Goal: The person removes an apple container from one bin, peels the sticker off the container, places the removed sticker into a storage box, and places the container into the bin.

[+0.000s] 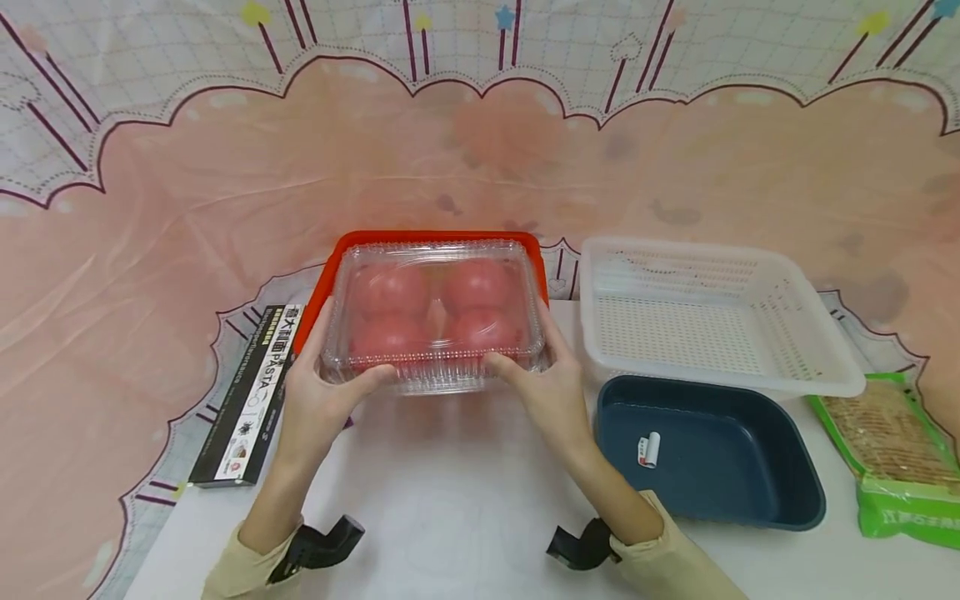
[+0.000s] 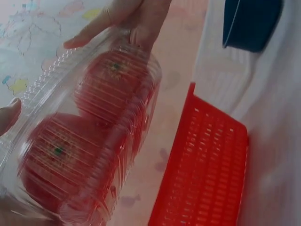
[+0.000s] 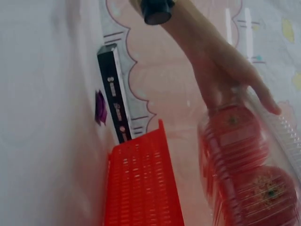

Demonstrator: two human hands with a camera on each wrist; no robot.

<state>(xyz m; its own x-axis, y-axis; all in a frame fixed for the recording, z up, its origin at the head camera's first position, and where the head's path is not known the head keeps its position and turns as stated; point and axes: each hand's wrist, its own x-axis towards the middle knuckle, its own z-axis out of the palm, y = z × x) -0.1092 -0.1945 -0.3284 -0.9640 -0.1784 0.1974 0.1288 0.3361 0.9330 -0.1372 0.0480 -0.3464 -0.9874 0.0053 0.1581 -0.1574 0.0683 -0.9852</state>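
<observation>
Both hands hold a clear plastic clamshell box [image 1: 438, 375] of several tomatoes [image 1: 480, 287]. My left hand [image 1: 318, 400] grips its left end and my right hand [image 1: 553, 400] its right end, thumbs along the near edge and the other fingers hidden at the sides. In the left wrist view, ribbed plastic covers two tomatoes [image 2: 66, 155] with green stem marks. Below the box stands a red perforated basket [image 3: 141, 179]; the wrist views show the box raised off it. From the head, the basket's far rim [image 1: 442, 237] shows behind the box.
A black pasta box [image 1: 243, 400] lies left. At right are a white perforated basket [image 1: 675, 333], a dark blue tray [image 1: 742, 467] with a small white roll [image 1: 652, 450] in it, and a green food bag [image 1: 900, 467]. A small purple item [image 3: 100, 108] lies beside the pasta box.
</observation>
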